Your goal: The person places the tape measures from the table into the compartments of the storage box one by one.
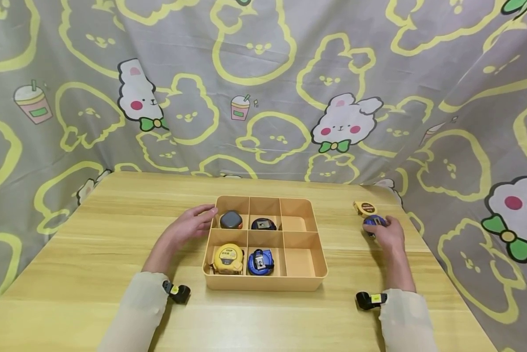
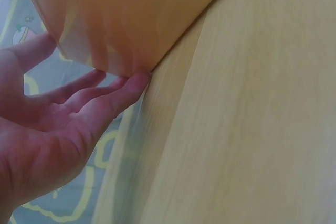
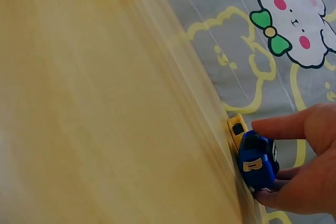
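An orange divided box sits mid-table, holding several tape measures. At its left side my left hand touches the outer wall; in the left wrist view its fingertips rest against that wall, fingers loosely extended. On the right, my right hand pinches a blue tape measure between thumb and fingers. Just behind it a yellow tape measure lies on the table. In the box are a yellow tape measure, a blue one, a dark one with a metal clip and a dark grey rounded-square one.
Two right-hand compartments of the box hold nothing. The wooden table extends on both sides of the box. A patterned curtain hangs along the table's back and sides. Each wrist wears a small black camera.
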A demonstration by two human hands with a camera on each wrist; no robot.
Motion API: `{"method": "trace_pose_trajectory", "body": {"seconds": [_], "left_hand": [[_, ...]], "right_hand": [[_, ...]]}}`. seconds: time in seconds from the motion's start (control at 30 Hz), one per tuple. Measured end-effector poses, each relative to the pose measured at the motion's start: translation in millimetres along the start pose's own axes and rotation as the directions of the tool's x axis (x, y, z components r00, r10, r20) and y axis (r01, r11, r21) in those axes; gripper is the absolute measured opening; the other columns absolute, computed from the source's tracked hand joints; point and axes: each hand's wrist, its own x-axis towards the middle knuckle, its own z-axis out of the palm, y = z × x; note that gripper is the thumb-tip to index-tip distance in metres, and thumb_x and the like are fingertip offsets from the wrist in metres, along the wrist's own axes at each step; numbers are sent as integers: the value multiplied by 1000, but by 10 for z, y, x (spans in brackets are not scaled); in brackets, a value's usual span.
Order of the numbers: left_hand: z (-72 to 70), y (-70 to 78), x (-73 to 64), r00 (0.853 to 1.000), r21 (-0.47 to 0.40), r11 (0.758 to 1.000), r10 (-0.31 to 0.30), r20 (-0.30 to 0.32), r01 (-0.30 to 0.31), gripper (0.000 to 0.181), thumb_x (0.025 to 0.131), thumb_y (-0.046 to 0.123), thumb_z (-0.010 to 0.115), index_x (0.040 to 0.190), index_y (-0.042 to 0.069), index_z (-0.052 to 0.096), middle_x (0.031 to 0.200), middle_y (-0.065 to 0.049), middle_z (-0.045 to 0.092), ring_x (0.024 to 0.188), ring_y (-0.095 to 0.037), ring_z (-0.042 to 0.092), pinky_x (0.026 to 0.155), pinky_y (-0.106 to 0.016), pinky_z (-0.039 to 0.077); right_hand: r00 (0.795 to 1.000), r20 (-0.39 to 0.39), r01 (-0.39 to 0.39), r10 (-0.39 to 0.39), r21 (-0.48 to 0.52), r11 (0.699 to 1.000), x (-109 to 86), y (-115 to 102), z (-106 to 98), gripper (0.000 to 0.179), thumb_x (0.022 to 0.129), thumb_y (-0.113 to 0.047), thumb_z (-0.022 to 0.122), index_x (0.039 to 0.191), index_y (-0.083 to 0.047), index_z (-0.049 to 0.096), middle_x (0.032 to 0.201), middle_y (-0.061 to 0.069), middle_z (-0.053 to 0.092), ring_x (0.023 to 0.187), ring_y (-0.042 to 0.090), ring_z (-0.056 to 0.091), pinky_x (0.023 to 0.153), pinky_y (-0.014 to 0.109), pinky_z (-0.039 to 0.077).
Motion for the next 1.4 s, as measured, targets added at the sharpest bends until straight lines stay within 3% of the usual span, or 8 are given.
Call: {"method": "trace_pose_trajectory", "body": {"seconds": [0.47, 1.03, 1.4], "left_hand": [[-2, 7, 0, 1000, 8, 1000, -5, 4, 5, 79, 103, 50, 53, 161, 4, 23, 162, -24, 32, 146, -44, 38, 118, -52, 39], [5, 20, -4, 1000, 0, 1000, -22, 4, 22, 78, 104, 49, 52, 161, 4, 22, 163, -25, 29, 147, -44, 36, 119, -51, 38], [10, 6, 7, 1000, -15, 1000, -15, -6, 15, 78, 104, 48, 53, 160, 2, 23, 161, -25, 35, 142, -44, 44, 115, -48, 43]], "right_hand": [[998, 45, 34, -33, -32, 999, 17, 43, 25, 90, 94, -13, 67, 158, 9, 8, 159, 39, 19, 144, 52, 29, 120, 58, 31], [1000, -20, 16, -15, 22, 1000, 32, 86, 58, 87, 91, -9, 71, 159, 5, 17, 160, 34, 23, 144, 48, 30, 122, 55, 29], [997, -76, 17, -15, 23, 1000, 1, 71, 62, 82, 90, -11, 73, 157, 3, 28, 159, 34, 28, 143, 47, 32, 118, 56, 33]]}}
